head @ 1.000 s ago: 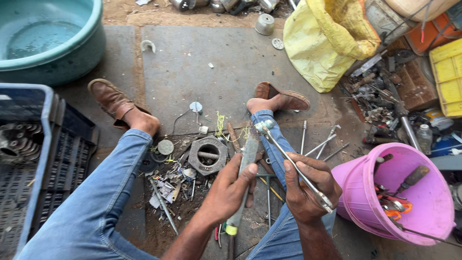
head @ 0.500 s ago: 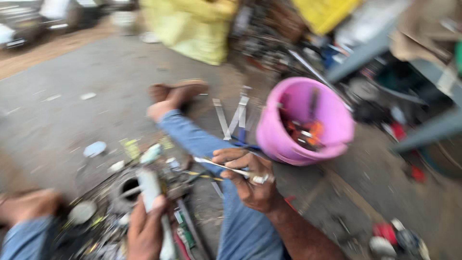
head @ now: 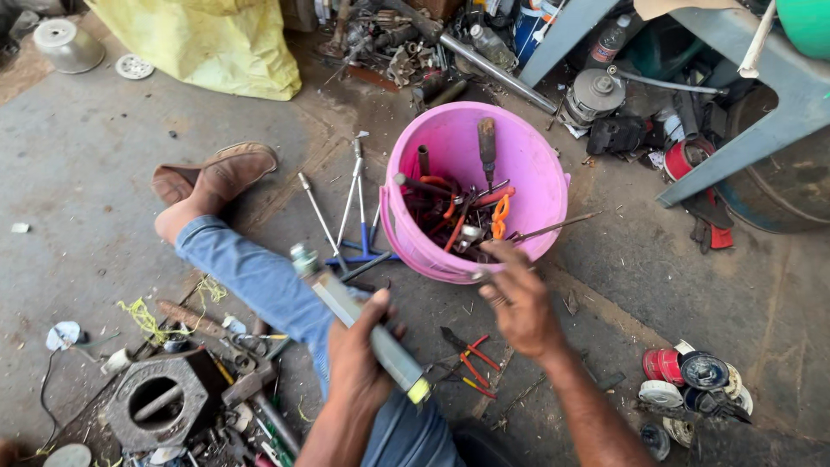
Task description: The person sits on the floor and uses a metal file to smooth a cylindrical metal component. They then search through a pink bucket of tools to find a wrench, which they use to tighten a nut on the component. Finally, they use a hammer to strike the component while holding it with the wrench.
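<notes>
Left hand [head: 359, 359] is closed around a long grey metal tool [head: 363, 324], gripped near its yellow-banded lower end; the shaft lies diagonally across the person's jeans-clad leg [head: 259, 281], its capped tip pointing up-left. Right hand [head: 519, 303] sits at the near rim of the pink bucket [head: 536, 173], fingers curled over the edge; whether they pinch anything cannot be told from this view.

Change since one second ago: the right hand then held a thin metal rod out over the leg, with the bucket off to the side. Half a second ago the view was swinging right, the rod in the fingers. Now the bucket is central and the rod is not visible in the hand. A thin rod [head: 553, 227] leans over the bucket's near rim among screwdrivers and orange-handled pliers; it may be the same one, unconfirmed.

Judgement: the rod looks to have been dropped into the bucket. Red-handled pliers [head: 467, 355] lie on the concrete just below the right hand.
</notes>
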